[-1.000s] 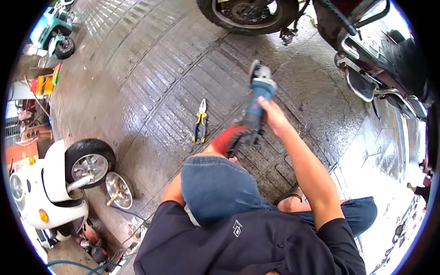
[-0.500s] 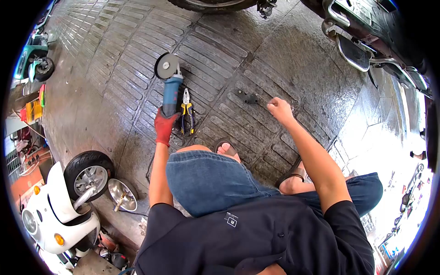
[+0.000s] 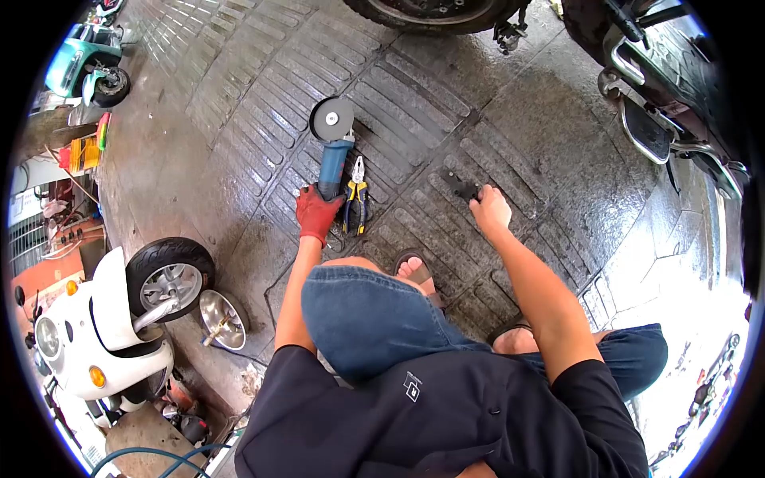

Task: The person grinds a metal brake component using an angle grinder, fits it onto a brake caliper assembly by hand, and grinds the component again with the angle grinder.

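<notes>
White logo (image 3: 412, 387) standing out on chest of black shirt (image 3: 343, 414), lower centre of frame: tilted outlined box, apparently framing letter R. Tiny lettering running along box edge, staying too small to read. Faint reddish marking sitting on blue body of angle grinder (image 3: 332, 164), left of upper centre, its characters blurring past reading.

Single head cam, fisheye, looked forward and steeply down.
Lens sat above the black shirt (image 3: 470, 406), on the near side of the angle grinder (image 3: 334, 159); close range, whole grinder in view, shirt below it at bottom edge, motorcycle wheel (image 3: 437, 11) beyond it cut by top edge.
</notes>
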### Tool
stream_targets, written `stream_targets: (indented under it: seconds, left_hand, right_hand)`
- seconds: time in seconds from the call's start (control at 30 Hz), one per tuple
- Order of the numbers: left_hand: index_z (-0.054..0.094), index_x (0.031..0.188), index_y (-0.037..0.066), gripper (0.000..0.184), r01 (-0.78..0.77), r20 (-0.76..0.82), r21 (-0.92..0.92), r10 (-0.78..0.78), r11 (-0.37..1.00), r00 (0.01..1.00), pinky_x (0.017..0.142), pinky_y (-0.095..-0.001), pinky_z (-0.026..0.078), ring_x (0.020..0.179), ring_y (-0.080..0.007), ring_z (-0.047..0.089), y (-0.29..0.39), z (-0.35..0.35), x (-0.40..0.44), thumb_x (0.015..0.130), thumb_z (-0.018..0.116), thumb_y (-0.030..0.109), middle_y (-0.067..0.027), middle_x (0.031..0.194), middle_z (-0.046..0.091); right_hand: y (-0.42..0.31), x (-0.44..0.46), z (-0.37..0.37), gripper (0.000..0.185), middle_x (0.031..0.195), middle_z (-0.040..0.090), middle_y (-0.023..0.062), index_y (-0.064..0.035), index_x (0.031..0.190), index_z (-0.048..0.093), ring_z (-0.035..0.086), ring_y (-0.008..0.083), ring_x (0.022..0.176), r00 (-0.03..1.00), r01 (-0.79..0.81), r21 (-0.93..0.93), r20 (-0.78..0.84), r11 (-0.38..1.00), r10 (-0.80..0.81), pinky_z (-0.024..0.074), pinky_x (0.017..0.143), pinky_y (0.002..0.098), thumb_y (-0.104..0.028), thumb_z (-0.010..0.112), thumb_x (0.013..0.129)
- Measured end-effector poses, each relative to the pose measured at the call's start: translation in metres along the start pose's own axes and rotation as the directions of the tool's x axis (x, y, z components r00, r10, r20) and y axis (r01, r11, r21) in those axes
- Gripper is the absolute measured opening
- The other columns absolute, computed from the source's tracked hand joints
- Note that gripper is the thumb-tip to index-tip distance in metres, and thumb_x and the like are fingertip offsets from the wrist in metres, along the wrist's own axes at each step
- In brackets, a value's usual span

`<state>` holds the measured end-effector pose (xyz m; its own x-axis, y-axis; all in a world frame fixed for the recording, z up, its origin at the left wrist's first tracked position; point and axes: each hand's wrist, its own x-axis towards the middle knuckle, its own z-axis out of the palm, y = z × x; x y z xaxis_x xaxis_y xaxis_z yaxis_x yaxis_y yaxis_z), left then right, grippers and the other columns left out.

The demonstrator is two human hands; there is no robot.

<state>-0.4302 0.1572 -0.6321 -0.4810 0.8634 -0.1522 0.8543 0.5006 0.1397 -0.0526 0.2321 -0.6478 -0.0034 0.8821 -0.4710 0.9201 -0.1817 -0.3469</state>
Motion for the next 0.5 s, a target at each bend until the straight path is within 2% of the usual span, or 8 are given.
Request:
stream_targets:
  seconds: [0.2, 0.27, 0.33, 0.37, 0.4, 0.43, 0.47, 0.5]
  left_hand:
    - [0.049, 0.123, 0.001, 0.079, 0.055, 0.014, -0.157, -0.053, 0.986, 0.998, 0.091, -0.0451, 0.042, 0.107, -0.0395, 0.051, 0.009, -0.01, -0.006, 0.063, 0.077, 0.045, -0.0232, 0.113, 0.054]
    - [0.051, 0.122, 0.002, 0.07, 0.001, -0.1, -0.124, -0.013, 0.992, 0.995, 0.089, -0.0438, 0.044, 0.105, -0.0378, 0.054, 0.017, -0.017, -0.009, 0.067, 0.076, 0.038, -0.0222, 0.111, 0.055]
    - [0.056, 0.117, 0.004, 0.056, -0.134, -0.255, -0.338, 0.047, 0.931, 0.966, 0.082, -0.04, 0.048, 0.095, -0.0333, 0.059, 0.044, -0.047, -0.013, 0.071, 0.075, 0.029, -0.0189, 0.104, 0.06]
    - [0.059, 0.112, 0.004, 0.042, -0.15, -0.2, -0.472, 0.059, 0.869, 0.978, 0.075, -0.0349, 0.05, 0.084, -0.0263, 0.063, 0.066, -0.053, -0.015, 0.075, 0.073, 0.019, -0.0143, 0.097, 0.064]
    - [0.06, 0.111, 0.004, 0.038, -0.289, -0.211, -0.652, 0.198, 0.701, 0.957, 0.074, -0.0321, 0.05, 0.08, -0.0216, 0.064, 0.087, -0.053, -0.019, 0.077, 0.071, 0.016, -0.0111, 0.092, 0.065]
    - [0.059, 0.114, 0.005, 0.038, -0.315, -0.084, -0.662, 0.351, 0.68, 0.933, 0.075, -0.031, 0.05, 0.083, -0.0187, 0.064, 0.099, -0.046, -0.02, 0.078, 0.069, 0.013, -0.0103, 0.093, 0.065]
    - [0.058, 0.117, 0.006, 0.043, -0.196, 0.082, -0.79, 0.416, 0.581, 0.906, 0.08, -0.033, 0.05, 0.09, -0.0208, 0.064, 0.124, -0.045, -0.023, 0.077, 0.07, 0.017, -0.0105, 0.099, 0.065]
    - [0.055, 0.121, 0.006, 0.047, -0.365, 0.014, -0.74, 0.556, 0.565, 0.831, 0.089, -0.0345, 0.047, 0.1, -0.0243, 0.062, 0.137, -0.022, -0.014, 0.078, 0.07, 0.02, -0.0128, 0.108, 0.063]
  right_hand:
    - [-0.002, 0.005, -0.001, 0.037, 0.101, 0.059, 0.0148, -0.0054, 0.1, 0.056, 0.063, 0.0339, 0.09, 0.995, 0.082, -0.021, -0.05, 0.996, -0.083, 0.0519, 0.075, 0.044, -0.032, 0.069, 0.078]
    - [-0.003, 0.006, -0.008, 0.034, 0.099, 0.062, 0.0164, -0.0041, 0.097, 0.06, 0.064, 0.0326, 0.09, 0.993, 0.109, -0.025, -0.047, 0.994, -0.11, 0.0518, 0.076, 0.0429, -0.03, 0.067, 0.077]
    - [-0.004, 0.007, -0.019, 0.032, 0.093, 0.064, 0.0162, -0.0037, 0.092, 0.062, 0.065, 0.0321, 0.087, 0.993, 0.107, -0.017, -0.043, 0.994, -0.108, 0.052, 0.075, 0.0424, -0.031, 0.066, 0.075]
    - [-0.005, 0.006, -0.026, 0.032, 0.093, 0.064, 0.0162, -0.0037, 0.092, 0.062, 0.065, 0.0321, 0.087, 0.993, 0.103, -0.022, -0.047, 0.994, -0.104, 0.052, 0.075, 0.0424, -0.031, 0.066, 0.075]
    - [-0.005, 0.004, -0.035, 0.031, 0.09, 0.065, 0.0162, -0.0037, 0.089, 0.062, 0.065, 0.0325, 0.085, 0.992, 0.121, -0.038, -0.027, 0.992, -0.122, 0.052, 0.073, 0.0426, -0.031, 0.067, 0.074]
    - [-0.006, 0.002, -0.044, 0.031, 0.087, 0.065, 0.0161, -0.0037, 0.086, 0.063, 0.065, 0.0329, 0.083, 0.989, 0.144, -0.056, -0.004, 0.988, -0.145, 0.0521, 0.072, 0.0429, -0.032, 0.067, 0.073]
    - [-0.005, 0.001, -0.053, 0.031, 0.087, 0.065, 0.0161, -0.0037, 0.086, 0.063, 0.065, 0.0329, 0.083, 0.988, 0.151, -0.072, 0.002, 0.986, -0.151, 0.0521, 0.072, 0.0429, -0.032, 0.067, 0.073]
    - [-0.004, 0.002, -0.063, 0.031, 0.086, 0.065, 0.016, -0.0037, 0.084, 0.063, 0.065, 0.0331, 0.081, 0.977, 0.21, -0.125, -0.001, 0.97, -0.211, 0.0521, 0.071, 0.043, -0.032, 0.067, 0.073]
